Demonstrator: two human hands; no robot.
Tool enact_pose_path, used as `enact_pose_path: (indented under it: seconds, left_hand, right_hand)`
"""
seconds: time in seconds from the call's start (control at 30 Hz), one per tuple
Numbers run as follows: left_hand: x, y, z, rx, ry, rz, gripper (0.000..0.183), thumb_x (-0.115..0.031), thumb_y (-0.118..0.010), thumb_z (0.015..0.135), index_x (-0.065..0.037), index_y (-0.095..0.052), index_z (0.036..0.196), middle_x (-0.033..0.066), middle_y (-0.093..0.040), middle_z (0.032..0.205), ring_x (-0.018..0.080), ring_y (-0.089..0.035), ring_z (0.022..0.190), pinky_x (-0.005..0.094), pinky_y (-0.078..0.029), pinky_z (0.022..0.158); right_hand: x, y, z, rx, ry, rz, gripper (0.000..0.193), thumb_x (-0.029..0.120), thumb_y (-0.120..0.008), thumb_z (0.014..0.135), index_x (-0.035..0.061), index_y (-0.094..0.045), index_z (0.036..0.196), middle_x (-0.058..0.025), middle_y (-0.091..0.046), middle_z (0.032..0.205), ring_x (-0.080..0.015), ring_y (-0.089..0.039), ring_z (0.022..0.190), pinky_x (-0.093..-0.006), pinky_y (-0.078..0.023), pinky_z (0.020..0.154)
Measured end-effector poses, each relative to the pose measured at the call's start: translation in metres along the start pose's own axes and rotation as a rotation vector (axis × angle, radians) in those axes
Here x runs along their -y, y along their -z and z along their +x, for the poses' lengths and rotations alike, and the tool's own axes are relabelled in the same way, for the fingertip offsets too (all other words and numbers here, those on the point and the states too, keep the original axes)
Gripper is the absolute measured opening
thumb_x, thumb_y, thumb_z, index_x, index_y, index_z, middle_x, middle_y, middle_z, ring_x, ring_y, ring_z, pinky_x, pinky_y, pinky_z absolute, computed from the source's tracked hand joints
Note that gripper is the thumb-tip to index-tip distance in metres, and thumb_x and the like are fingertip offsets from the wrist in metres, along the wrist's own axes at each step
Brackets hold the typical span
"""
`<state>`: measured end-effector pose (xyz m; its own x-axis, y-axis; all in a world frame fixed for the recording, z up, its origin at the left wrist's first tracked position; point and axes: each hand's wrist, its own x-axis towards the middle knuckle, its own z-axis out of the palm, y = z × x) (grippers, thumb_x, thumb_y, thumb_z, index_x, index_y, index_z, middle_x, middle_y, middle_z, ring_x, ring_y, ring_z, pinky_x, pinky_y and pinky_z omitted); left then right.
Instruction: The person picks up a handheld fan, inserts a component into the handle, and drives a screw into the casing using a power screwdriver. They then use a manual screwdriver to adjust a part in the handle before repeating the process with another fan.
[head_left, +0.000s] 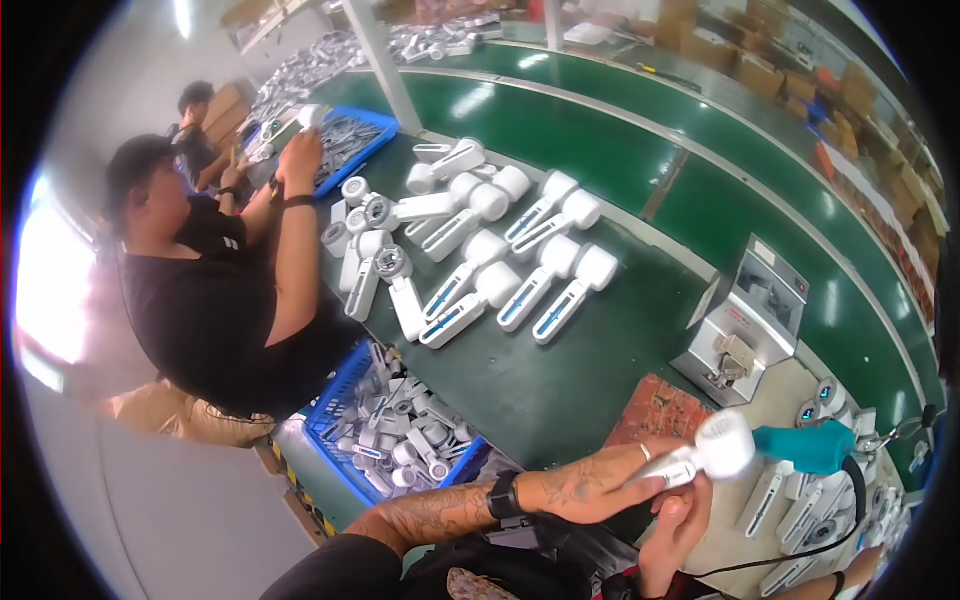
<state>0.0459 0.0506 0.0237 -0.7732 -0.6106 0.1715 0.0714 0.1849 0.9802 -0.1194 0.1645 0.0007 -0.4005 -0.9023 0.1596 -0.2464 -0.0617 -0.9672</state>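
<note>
My left hand (600, 487), at the end of a tattooed forearm with a black wristband, is closed around the handle of a white handheld device (726, 447). Its round head points up and to the right. Just below that head is my right hand (682, 530), fingers curled and thumb raised; whatever they grip is hidden. A teal powered screwdriver (808, 448) with a black cable is right beside the device's head. Under and behind my hands lies a worn red mat (655, 408).
Several white devices (560, 290) lie on the green table (600, 370); more (800, 510) are at the right. A metal box machine (750, 325) stands behind the mat. A blue crate (325, 415) holds grey-white parts. A co-worker (215, 290) works at left; another person's forearm (850, 580) enters lower right.
</note>
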Motion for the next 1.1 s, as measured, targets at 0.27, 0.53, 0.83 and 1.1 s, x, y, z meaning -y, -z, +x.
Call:
enact_pose_path:
  seconds: [0.27,0.53,0.83,1.1]
  left_hand:
    - [0.009,-0.009,-0.010,-0.088,-0.093,0.144,0.051,-0.017,-0.047,0.106,0.004,-0.034,0.151,0.0264,-0.052,0.143,0.0429,-0.060,0.122,0.0461,-0.049,0.102]
    - [0.003,-0.003,-0.020,-0.131,-0.010,0.096,0.049,-0.015,-0.045,0.106,0.006,-0.038,0.149,0.0282,-0.053,0.142,0.0435,-0.057,0.127,0.0448,-0.046,0.106]
    - [0.010,0.037,-0.014,-0.462,0.022,0.224,0.044,-0.011,-0.043,0.103,0.002,-0.046,0.145,0.0052,-0.060,0.083,0.0125,-0.055,0.069,0.0296,-0.048,0.066]
    - [0.045,0.050,-0.025,-0.603,0.070,0.221,0.042,-0.012,-0.043,0.105,0.004,-0.047,0.144,0.0077,-0.064,0.095,0.0114,-0.054,0.068,0.0284,-0.047,0.065]
  right_hand:
    - [0.001,-0.018,0.013,-0.031,-0.159,0.091,0.044,0.037,-0.058,0.102,-0.0063,-0.060,0.109,-0.0029,-0.056,0.080,-0.0087,-0.047,0.064,-0.0258,-0.037,0.055]
    - [0.006,-0.008,0.014,0.042,0.052,-0.083,0.038,0.031,-0.054,0.104,-0.0057,-0.058,0.113,-0.0093,-0.062,0.092,-0.0131,-0.054,0.069,-0.0263,-0.043,0.059]
    - [0.028,0.016,-0.011,0.125,0.074,-0.682,0.054,0.008,-0.075,0.085,0.0034,-0.056,0.136,-0.0205,-0.059,0.105,-0.0395,-0.056,0.099,-0.0464,-0.047,0.089]
    - [0.007,0.025,-0.026,0.071,0.022,-0.703,0.056,0.011,-0.073,0.086,0.0036,-0.054,0.139,-0.0240,-0.060,0.109,-0.0420,-0.058,0.101,-0.0482,-0.049,0.089]
